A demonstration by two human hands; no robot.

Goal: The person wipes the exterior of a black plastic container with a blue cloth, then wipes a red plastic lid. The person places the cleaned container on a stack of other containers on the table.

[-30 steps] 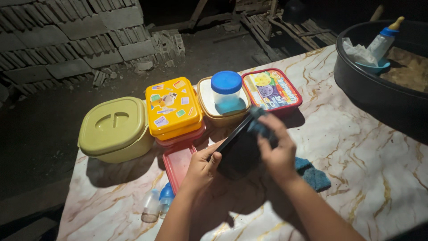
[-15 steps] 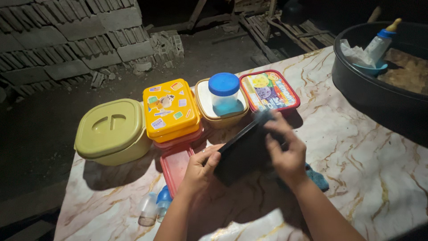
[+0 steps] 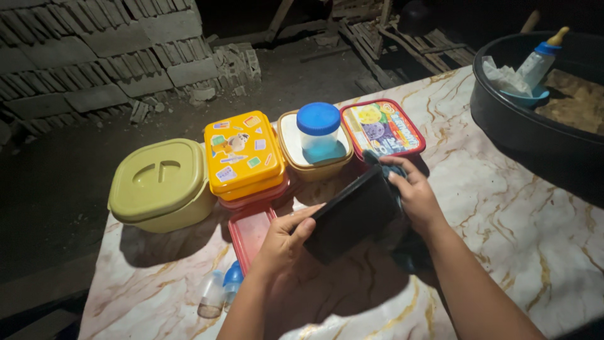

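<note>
A flat black rectangular lid or tray (image 3: 352, 214) is held tilted above the marbled table (image 3: 535, 220). My left hand (image 3: 283, 242) grips its near left edge. At its far right end my right hand (image 3: 412, 195) presses a dark blue cloth (image 3: 387, 167) against it. More blue cloth (image 3: 412, 258) shows under my right wrist. A red open box (image 3: 248, 230) lies just left of my left hand.
Behind stand an olive lidded tub (image 3: 160, 182), a yellow stickered box (image 3: 242, 154), a cream container holding a blue-capped jar (image 3: 319, 129), and a red-rimmed picture lid (image 3: 380, 129). A black basin (image 3: 522, 119) with a baby bottle (image 3: 538, 60) sits right. Small bottles (image 3: 220, 293) lie by the near left edge.
The black lid has tilted and shifted slightly right in my hands. My right hand with the cloth has slid toward its far right end.
</note>
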